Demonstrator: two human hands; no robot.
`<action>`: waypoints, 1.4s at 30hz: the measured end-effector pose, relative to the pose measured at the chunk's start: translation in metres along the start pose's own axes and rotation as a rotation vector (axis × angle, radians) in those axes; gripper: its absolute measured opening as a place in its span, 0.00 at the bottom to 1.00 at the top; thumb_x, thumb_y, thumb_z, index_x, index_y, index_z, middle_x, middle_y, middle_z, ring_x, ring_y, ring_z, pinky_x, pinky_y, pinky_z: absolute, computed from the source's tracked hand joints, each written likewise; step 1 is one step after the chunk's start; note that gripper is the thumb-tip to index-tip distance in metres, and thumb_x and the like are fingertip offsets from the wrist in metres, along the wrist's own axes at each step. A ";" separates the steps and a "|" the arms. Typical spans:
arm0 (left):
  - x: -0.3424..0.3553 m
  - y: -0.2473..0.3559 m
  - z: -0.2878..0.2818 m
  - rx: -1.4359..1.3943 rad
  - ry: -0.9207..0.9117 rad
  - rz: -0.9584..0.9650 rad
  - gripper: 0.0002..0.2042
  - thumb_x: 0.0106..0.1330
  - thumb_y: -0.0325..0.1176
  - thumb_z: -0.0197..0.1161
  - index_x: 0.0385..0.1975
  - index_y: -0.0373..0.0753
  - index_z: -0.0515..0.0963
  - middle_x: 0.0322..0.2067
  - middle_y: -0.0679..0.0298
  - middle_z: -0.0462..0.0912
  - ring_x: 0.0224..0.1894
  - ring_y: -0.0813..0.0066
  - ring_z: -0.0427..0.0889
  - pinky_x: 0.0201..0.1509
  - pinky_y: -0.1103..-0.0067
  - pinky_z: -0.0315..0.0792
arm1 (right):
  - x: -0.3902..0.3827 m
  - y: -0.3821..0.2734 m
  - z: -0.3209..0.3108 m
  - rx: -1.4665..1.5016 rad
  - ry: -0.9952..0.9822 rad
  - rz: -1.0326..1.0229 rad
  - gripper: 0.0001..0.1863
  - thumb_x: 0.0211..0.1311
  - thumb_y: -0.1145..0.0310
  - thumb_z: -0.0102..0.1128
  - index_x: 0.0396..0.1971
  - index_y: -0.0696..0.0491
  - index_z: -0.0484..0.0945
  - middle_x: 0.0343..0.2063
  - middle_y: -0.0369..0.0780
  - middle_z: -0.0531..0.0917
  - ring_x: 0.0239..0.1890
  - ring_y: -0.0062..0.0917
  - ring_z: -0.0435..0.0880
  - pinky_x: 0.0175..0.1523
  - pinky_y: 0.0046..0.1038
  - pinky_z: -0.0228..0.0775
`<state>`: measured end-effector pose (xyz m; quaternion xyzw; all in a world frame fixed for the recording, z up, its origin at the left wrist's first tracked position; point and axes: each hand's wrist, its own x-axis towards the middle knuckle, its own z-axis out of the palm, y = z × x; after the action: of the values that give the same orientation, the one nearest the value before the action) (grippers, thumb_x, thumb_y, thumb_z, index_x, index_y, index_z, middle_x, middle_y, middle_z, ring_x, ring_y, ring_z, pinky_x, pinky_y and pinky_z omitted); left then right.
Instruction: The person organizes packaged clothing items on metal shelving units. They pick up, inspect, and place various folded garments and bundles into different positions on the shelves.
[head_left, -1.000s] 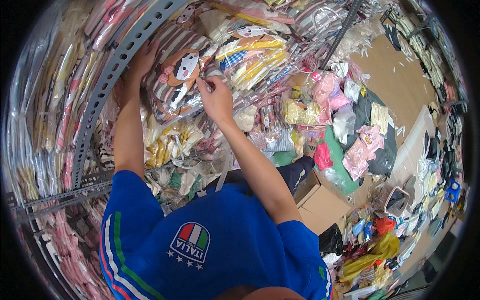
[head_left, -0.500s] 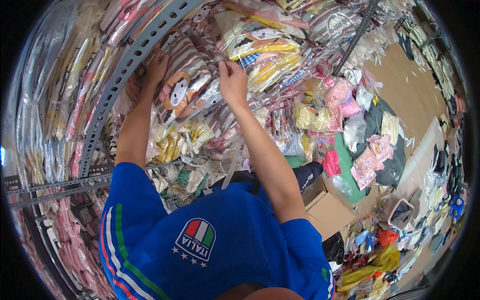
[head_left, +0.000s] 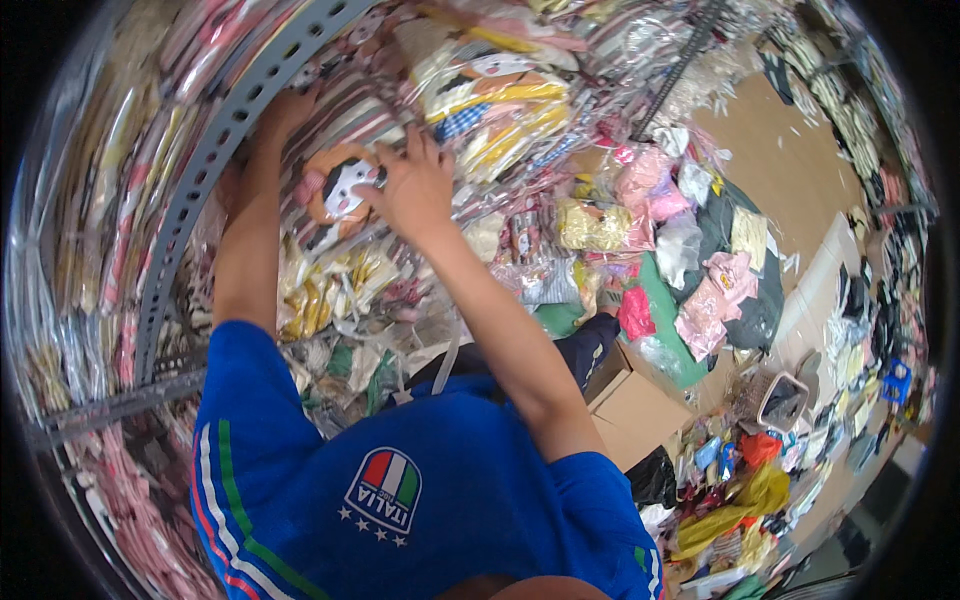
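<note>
Lying between both hands: clear-wrapped packet.

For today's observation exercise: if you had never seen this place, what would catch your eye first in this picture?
First, both bare arms reaching up into a crammed shelf: the right hand and the left hand are on a clear-wrapped packet with a cartoon face, beside a grey perforated metal upright. Next, the heap of pink, yellow and green bagged goods spread over the floor at right, with an open cardboard box below it.
</note>
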<state>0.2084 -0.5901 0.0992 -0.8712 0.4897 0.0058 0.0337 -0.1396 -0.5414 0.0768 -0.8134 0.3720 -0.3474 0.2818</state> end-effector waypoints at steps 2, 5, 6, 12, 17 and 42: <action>-0.032 0.082 -0.053 -0.033 0.130 0.024 0.29 0.69 0.56 0.53 0.57 0.36 0.76 0.52 0.46 0.80 0.55 0.46 0.78 0.60 0.66 0.70 | 0.000 0.010 -0.021 0.069 0.105 0.018 0.31 0.51 0.47 0.71 0.53 0.48 0.79 0.60 0.51 0.71 0.64 0.44 0.67 0.68 0.51 0.52; -0.074 0.166 -0.069 -0.172 0.339 0.406 0.24 0.64 0.50 0.62 0.50 0.36 0.80 0.46 0.50 0.83 0.50 0.52 0.81 0.54 0.66 0.73 | -0.017 0.017 -0.042 0.210 0.206 0.055 0.25 0.56 0.53 0.69 0.50 0.52 0.80 0.56 0.49 0.74 0.61 0.45 0.69 0.66 0.47 0.55; -0.078 0.197 -0.073 -0.143 0.337 0.549 0.23 0.62 0.49 0.64 0.49 0.37 0.80 0.44 0.51 0.83 0.50 0.52 0.81 0.54 0.65 0.73 | -0.026 0.028 -0.043 0.232 0.223 0.095 0.24 0.57 0.55 0.68 0.49 0.53 0.79 0.55 0.49 0.74 0.60 0.46 0.69 0.66 0.47 0.56; -0.031 0.309 -0.039 -0.051 0.438 0.745 0.21 0.60 0.37 0.63 0.54 0.41 0.73 0.54 0.55 0.77 0.59 0.57 0.74 0.55 0.63 0.74 | -0.075 0.069 -0.064 0.224 0.224 0.226 0.19 0.59 0.61 0.67 0.48 0.52 0.79 0.51 0.48 0.77 0.55 0.44 0.74 0.62 0.43 0.60; -0.005 0.335 -0.035 -0.242 0.240 0.547 0.29 0.59 0.28 0.64 0.62 0.47 0.64 0.49 0.52 0.80 0.52 0.51 0.79 0.54 0.61 0.75 | -0.101 0.094 -0.089 0.241 0.243 0.339 0.18 0.58 0.63 0.67 0.47 0.53 0.79 0.48 0.45 0.79 0.53 0.40 0.76 0.59 0.43 0.62; -0.201 0.238 -0.011 -0.475 0.404 0.530 0.24 0.44 0.16 0.64 0.45 0.40 0.79 0.45 0.60 0.77 0.52 0.54 0.73 0.55 0.66 0.71 | 0.004 0.123 -0.101 1.330 0.182 0.779 0.34 0.70 0.49 0.56 0.64 0.58 0.59 0.52 0.45 0.78 0.47 0.28 0.83 0.46 0.28 0.76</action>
<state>-0.0998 -0.5422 0.1066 -0.6819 0.6791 -0.0440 -0.2682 -0.2667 -0.6342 0.0502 -0.2521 0.3661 -0.4390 0.7809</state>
